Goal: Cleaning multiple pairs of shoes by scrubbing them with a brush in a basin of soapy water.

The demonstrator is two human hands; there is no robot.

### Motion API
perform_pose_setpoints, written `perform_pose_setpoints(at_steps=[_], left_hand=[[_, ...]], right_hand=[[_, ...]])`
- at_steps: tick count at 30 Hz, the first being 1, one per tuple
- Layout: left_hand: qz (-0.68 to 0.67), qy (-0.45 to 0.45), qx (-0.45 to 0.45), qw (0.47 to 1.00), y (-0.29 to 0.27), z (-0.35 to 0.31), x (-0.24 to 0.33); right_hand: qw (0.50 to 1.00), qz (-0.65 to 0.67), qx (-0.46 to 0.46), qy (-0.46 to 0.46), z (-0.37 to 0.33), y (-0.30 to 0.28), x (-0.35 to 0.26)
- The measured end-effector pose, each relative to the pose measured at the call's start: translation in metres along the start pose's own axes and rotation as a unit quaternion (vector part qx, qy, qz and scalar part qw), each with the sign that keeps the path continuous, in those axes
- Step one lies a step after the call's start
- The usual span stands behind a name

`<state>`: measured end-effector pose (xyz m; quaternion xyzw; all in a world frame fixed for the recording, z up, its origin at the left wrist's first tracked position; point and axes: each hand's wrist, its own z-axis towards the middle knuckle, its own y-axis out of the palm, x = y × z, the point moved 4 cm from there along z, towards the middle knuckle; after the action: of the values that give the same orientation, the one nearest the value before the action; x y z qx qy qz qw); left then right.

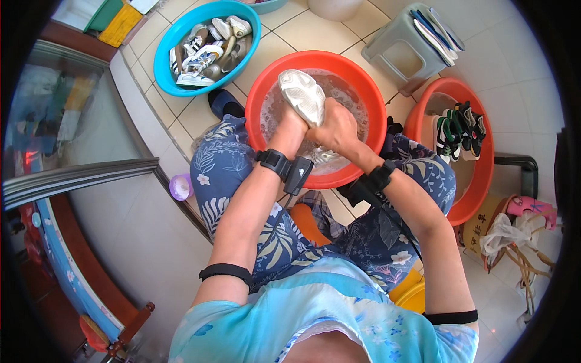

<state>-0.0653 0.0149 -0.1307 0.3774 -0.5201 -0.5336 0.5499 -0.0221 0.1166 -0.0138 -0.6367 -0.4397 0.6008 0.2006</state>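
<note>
Here, seen from above, a seated person in floral blue trousers leans over a round orange-red plastic basin (266, 91) of soapy water standing on the pale tiled floor (315, 30) between their knees; both hands are closed around a white sports shoe (301, 95), which is turned sole upward over the middle of the basin, just above the water; the left hand (289, 130) grips the shoe from the left with the fingers wrapped underneath, and the right hand (338, 128) clasps it from the right, the two hands touching; each wrist wears a black strap with a small device. To the upper left, a round turquoise plastic basin (166, 60) holds a heap of white and grey shoes; to the right, a second orange basin (484, 175) holds a pair of black, white and green trainers (459, 130); near the top, a grey plastic stool (399, 57) carries several flat insoles; a small lilac cup (180, 187) stands on the floor by the left knee, beside a glass door frame.
</note>
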Motion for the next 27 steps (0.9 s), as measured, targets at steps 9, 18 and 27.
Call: perform_pose_setpoints(at_steps=[9, 18, 27], left_hand=[[0.338, -0.151, 0.380, 0.848, 0.036, -0.035, -0.002], [0.485, -0.015, 0.280, 0.829, 0.060, -0.031, -0.010], [0.471, 0.065, 0.375, 0.796, 0.070, -0.030, -0.013]], right_hand=[[0.826, 0.530, -0.001, 0.193, 0.026, -0.016, 0.053], [0.789, 0.581, 0.026, 0.197, 0.026, -0.007, 0.048], [0.862, 0.464, 0.042, 0.199, 0.017, 0.016, 0.033]])
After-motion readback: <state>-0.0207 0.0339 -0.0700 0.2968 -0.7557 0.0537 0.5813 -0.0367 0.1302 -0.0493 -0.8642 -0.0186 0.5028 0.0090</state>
